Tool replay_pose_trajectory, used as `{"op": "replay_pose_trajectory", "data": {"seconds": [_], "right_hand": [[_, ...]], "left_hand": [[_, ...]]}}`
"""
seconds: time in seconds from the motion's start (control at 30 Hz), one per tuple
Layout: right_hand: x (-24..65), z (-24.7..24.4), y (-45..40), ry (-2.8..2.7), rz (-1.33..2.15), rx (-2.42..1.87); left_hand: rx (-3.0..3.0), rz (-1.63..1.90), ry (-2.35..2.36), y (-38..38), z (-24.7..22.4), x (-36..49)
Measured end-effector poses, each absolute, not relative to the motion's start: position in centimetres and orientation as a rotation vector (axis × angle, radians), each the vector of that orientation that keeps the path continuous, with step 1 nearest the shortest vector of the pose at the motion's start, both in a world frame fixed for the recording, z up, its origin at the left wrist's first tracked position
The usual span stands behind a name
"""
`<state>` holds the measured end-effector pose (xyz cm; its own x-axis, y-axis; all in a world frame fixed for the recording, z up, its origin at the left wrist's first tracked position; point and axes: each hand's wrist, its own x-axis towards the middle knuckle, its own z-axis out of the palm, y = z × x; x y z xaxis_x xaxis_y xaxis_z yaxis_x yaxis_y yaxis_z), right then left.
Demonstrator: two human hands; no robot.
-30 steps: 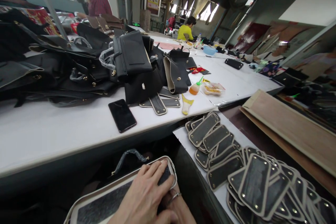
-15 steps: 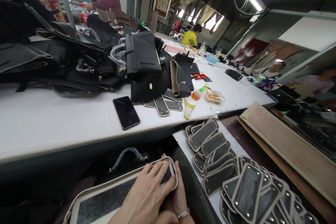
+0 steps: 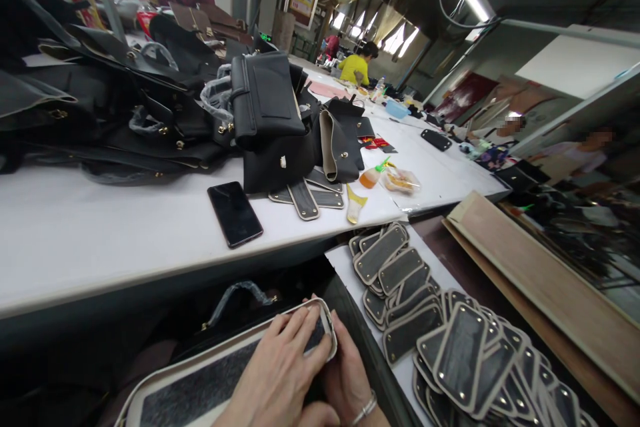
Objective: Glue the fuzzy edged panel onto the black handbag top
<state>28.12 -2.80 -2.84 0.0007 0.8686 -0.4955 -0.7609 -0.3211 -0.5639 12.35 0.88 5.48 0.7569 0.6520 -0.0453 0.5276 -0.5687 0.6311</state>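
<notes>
A handbag [image 3: 200, 373] lies tilted in front of me, its long base showing a grey felt-like panel inside a cream rim. Across the panel's right end my left hand [image 3: 280, 363] rests with fingers stretched out and pressed onto it; its thumb is lower down. My right hand [image 3: 350, 373], with a metal bracelet on the wrist, is wrapped round the outside of the same end. Its fingers are partly hidden behind the rim. Beyond the base a plastic-wrapped handle [image 3: 237, 293] arches up. The bag's lower left end runs out of view.
Stacked dark studded panels [image 3: 460, 353] lie on a board at right. A white table [image 3: 125, 240] ahead bears a phone [image 3: 235, 213], black handbags [image 3: 270, 100], a glue bottle [image 3: 373, 175] and a yellow scraper [image 3: 356, 203]. A long wooden board [image 3: 540, 280] stands further right. Several people work beyond.
My view has shifted slightly, so the table's things appear a little further left. Both hands keep nearly the same place on the handbag; the right wrist sits slightly further right.
</notes>
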Motion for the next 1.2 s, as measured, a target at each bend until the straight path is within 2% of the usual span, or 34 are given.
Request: {"op": "replay_pose_trajectory", "data": {"seconds": [0.57, 1.2], "right_hand": [[28.7, -1.5, -2.7, -0.207, 1.719, -0.93], [27.9, -0.4, -2.1, -0.269, 1.669, -1.074]], "left_hand": [[2.385, 0.073, 0.832, 1.4, 5.4, 12.5], [2.64, 0.303, 0.755, 1.6, 1.7, 12.3]]}}
